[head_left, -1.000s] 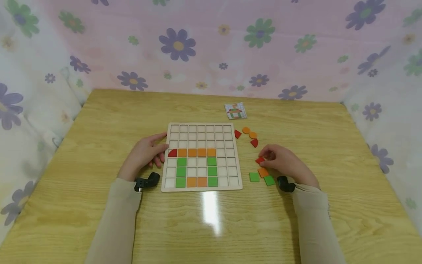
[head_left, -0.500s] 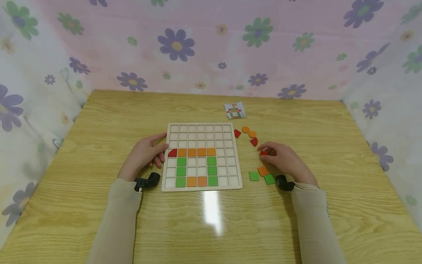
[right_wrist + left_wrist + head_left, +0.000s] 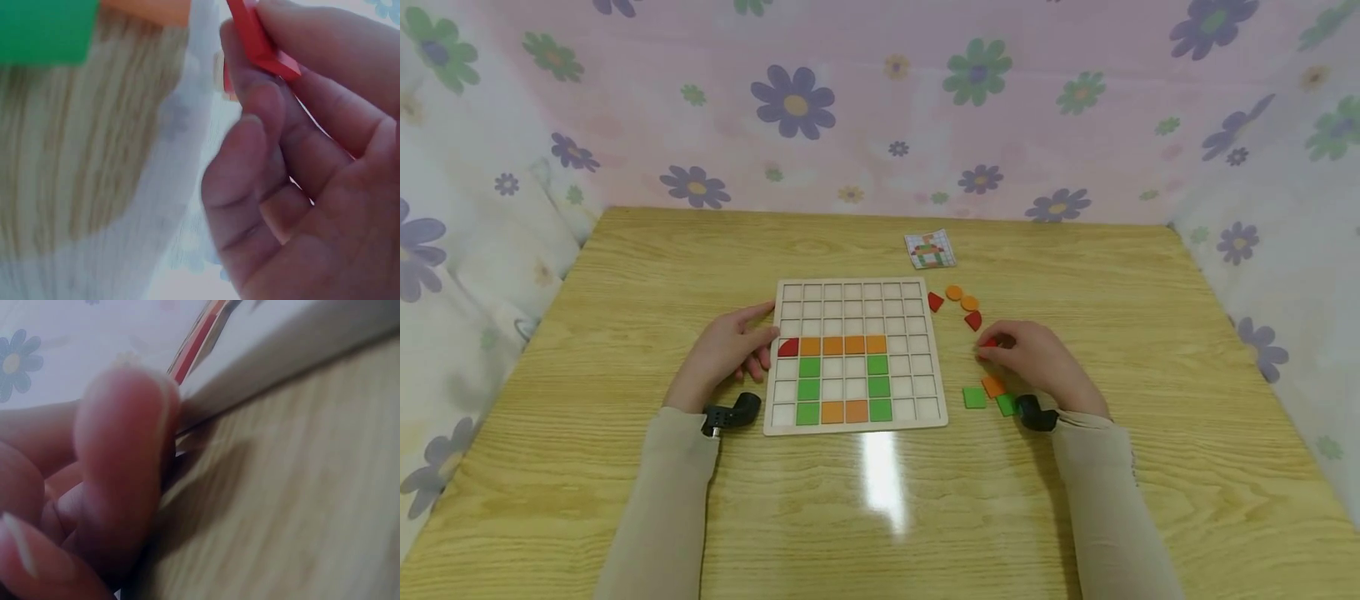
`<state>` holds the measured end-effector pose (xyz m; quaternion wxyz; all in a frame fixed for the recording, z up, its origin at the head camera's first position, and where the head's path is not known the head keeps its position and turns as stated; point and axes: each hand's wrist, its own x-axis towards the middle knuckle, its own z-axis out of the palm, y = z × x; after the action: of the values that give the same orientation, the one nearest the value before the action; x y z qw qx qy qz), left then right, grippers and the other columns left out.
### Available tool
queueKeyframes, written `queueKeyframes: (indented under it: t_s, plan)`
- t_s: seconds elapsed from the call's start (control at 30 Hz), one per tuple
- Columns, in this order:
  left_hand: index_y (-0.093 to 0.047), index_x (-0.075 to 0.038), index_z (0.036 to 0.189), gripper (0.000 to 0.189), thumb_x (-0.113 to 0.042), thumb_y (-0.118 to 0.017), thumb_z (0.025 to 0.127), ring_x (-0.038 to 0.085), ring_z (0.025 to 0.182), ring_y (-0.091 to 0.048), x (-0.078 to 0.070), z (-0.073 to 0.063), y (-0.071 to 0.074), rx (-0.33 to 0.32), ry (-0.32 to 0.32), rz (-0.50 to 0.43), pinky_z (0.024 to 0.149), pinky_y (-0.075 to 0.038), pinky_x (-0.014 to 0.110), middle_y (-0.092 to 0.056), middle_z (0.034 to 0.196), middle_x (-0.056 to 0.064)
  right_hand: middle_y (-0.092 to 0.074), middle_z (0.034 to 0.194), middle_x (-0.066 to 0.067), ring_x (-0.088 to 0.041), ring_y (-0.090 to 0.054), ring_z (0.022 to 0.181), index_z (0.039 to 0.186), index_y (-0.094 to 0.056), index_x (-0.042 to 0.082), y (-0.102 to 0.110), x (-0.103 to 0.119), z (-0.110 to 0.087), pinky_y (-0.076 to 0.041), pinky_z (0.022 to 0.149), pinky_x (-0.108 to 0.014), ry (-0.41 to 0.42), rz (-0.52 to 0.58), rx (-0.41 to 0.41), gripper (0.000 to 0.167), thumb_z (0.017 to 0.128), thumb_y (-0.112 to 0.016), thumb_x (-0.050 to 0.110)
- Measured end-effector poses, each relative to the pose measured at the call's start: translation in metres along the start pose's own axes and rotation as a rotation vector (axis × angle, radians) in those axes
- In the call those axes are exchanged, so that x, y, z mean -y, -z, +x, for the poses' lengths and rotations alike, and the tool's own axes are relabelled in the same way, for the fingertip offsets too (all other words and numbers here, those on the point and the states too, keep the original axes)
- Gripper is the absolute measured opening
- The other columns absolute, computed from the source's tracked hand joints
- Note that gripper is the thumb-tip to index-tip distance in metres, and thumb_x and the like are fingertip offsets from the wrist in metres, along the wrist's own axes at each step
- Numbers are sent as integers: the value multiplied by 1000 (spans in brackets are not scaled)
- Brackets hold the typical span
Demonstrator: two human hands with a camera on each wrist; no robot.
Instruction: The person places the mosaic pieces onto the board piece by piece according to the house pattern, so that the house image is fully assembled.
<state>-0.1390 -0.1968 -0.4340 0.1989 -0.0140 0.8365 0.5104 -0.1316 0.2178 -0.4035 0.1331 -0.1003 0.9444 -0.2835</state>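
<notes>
A wooden grid board (image 3: 829,431) lies on the table, with orange and green square tiles and a red quarter-circle tile (image 3: 787,347) set in some cells. My left hand (image 3: 721,350) rests against the board's left edge, thumb and forefinger touching the rim; in the left wrist view its fingers (image 3: 125,437) lie beside the board's side. To the right of the board, my right hand (image 3: 1026,354) pinches a red tile (image 3: 259,40) between thumb and fingers. The fingers partly cover that tile, so its full outline cannot be told.
Loose red tiles (image 3: 973,321) and orange round tiles (image 3: 953,292) lie right of the board. Nearer me are a green square tile (image 3: 973,397), an orange square tile (image 3: 993,386) and a partly hidden green one (image 3: 1005,405). A pattern card (image 3: 930,249) lies behind the board.
My right hand has lifted the red tile from beside the orange square and moved it away from me, then slightly left. The left hand has stayed at the board's edge.
</notes>
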Motion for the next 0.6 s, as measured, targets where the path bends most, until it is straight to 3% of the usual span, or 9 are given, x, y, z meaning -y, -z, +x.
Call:
queueKeyframes:
  t_s: [0.17, 0.43, 0.6]
  plan:
    - [-32, -32, 138, 57, -42, -54, 87, 28, 53, -60, 1, -1, -1, -13, 11, -16, 40, -42, 31, -61, 68, 14, -61, 90, 4, -16, -51, 80, 90, -65, 22, -2, 2, 2, -41, 75, -33, -5, 9, -14, 11, 85, -61, 31]
    - [-31, -33, 138, 56, -42, -53, 88, 28, 53, -60, -1, 1, 0, -10, 15, -4, 41, -43, 32, -61, 68, 13, -59, 103, 1, -16, -54, 81, 107, -63, 20, -3, 15, 5, -44, 71, -33, 16, 40, 7, 19, 90, -54, 24]
    - [-32, -33, 138, 55, -42, -53, 87, 28, 53, -60, -1, 0, 0, -15, 22, -10, 41, -42, 31, -61, 68, 14, -58, 100, -2, -17, -52, 77, 107, -64, 17, -7, 28, 10, -42, 68, -32, 49, 41, 25, 20, 91, -50, 16]
